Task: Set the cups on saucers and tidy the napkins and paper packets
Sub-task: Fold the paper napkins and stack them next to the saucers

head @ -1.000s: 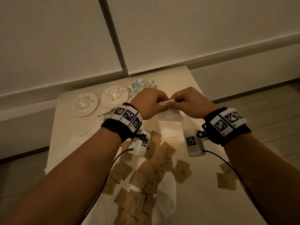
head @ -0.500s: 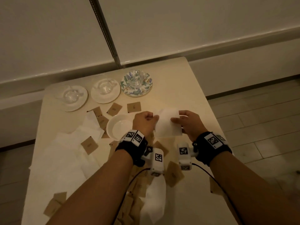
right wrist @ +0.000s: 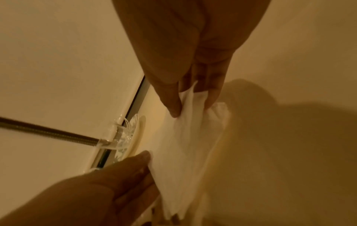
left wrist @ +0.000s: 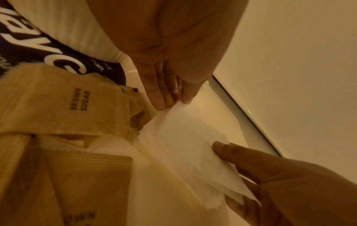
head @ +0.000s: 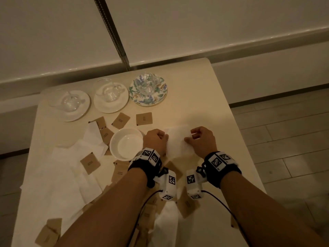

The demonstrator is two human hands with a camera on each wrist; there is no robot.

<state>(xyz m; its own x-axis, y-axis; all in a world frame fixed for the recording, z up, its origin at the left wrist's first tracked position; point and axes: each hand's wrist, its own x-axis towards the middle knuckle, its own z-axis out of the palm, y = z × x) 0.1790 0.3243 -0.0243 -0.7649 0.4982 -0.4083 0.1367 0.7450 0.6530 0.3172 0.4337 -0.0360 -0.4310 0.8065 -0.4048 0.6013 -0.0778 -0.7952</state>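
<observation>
I hold a white napkin (head: 178, 142) just above the table, one side edge in each hand. My left hand (head: 164, 138) pinches its left edge, and in the left wrist view the fingers (left wrist: 164, 97) close on the napkin (left wrist: 185, 140). My right hand (head: 188, 138) pinches the right edge, where the fingertips (right wrist: 173, 108) grip the napkin (right wrist: 189, 137). Three glass cups stand on saucers at the back: two on white saucers (head: 78, 113) (head: 114, 107), one on a floral saucer (head: 160, 97). Brown sugar packets (head: 144, 118) lie scattered.
An empty white dish (head: 124, 145) sits just left of my left hand. Loose white napkins (head: 67, 168) cover the table's left half, with more packets (head: 89, 163) on and around them. The table (head: 204, 104) ends at a wall behind and at floor on the right.
Both hands have come down and toward me with the napkin, which now shows as a wider flat sheet instead of a narrow pinched strip. Little has shifted in the last half second.
</observation>
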